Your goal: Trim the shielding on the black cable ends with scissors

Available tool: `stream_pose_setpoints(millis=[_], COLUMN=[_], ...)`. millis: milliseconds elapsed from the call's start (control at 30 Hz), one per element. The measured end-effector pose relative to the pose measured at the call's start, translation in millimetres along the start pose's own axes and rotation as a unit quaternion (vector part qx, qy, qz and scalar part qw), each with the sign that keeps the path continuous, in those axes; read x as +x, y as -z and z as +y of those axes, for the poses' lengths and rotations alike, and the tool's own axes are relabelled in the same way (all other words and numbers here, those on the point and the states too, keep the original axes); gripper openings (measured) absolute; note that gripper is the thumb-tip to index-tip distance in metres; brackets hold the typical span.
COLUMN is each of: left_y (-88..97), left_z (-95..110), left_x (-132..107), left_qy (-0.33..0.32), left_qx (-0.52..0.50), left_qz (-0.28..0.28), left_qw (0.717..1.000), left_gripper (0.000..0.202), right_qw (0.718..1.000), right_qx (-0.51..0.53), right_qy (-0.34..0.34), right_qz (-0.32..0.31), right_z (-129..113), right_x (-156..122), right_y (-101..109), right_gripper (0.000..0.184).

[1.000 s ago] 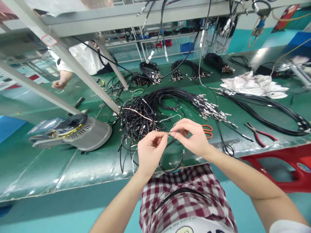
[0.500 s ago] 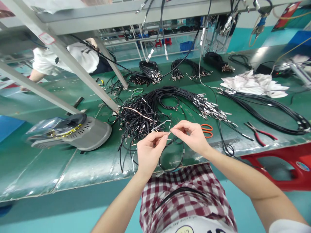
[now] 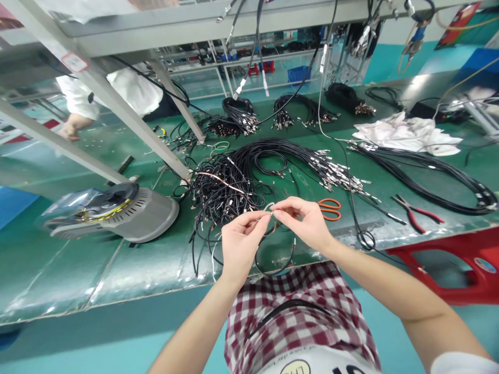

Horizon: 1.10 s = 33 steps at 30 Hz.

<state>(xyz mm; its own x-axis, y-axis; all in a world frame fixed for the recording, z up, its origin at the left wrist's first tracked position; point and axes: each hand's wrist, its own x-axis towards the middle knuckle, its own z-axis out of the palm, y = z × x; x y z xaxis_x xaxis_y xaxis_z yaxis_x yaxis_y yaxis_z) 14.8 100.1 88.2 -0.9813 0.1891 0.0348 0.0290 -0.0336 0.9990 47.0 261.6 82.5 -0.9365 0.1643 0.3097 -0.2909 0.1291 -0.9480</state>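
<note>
My left hand (image 3: 242, 243) and my right hand (image 3: 306, 222) meet fingertip to fingertip above the bench edge. Both are closed in a pinch on a thin pale wire (image 3: 268, 206), and a small bend of it shows above the fingers. Its held part is mostly hidden by the fingertips. A whitish strand (image 3: 213, 257) hangs down beside my left hand. Behind my hands lies a tangled heap of black cables (image 3: 222, 189), with a copper-coloured wire across it. Just right of my right hand are orange-handled scissors (image 3: 330, 202), their blades out of sight.
A grey round-bodied device (image 3: 144, 215) stands at left beside slanting metal posts (image 3: 117, 111). Red-handled pliers (image 3: 415, 213) and coiled black cables (image 3: 436, 192) lie at right. Cables hang from the overhead shelf (image 3: 195, 31). Across the bench, a co-worker's hand (image 3: 74, 126) rests near the surface.
The pale wire's large loop above my fingers has become a small bend. My right hand has shifted slightly left and lower. The co-worker's hand has moved right.
</note>
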Motion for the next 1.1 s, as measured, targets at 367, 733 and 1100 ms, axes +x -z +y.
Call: stream_pose_setpoints(millis=[367,733,1100], left_y=[-0.1,-3.8,-5.5], left_z=[0.6,-3.0,-0.6], left_x=[0.0,-3.9,-6.1], left_qy=[-0.017,-0.038,-0.043], left_qx=[-0.004,0.000,0.021], left_qz=[0.021,0.006,0.003], left_qw=[1.000,0.999,0.999], left_gripper=[0.027,0.026,0.023], right_qw=[0.997,0.984,0.974], right_qx=[0.023,0.170,0.210], right_qy=[0.022,-0.010,-0.015], right_qz=[0.075,0.056,0.088], right_z=[3.0,9.1,17.7], right_x=[-22.5,-12.1,-13.6], right_y=[-2.3,-27.5,-32.8], right_gripper=[0.020,0.017,0.008])
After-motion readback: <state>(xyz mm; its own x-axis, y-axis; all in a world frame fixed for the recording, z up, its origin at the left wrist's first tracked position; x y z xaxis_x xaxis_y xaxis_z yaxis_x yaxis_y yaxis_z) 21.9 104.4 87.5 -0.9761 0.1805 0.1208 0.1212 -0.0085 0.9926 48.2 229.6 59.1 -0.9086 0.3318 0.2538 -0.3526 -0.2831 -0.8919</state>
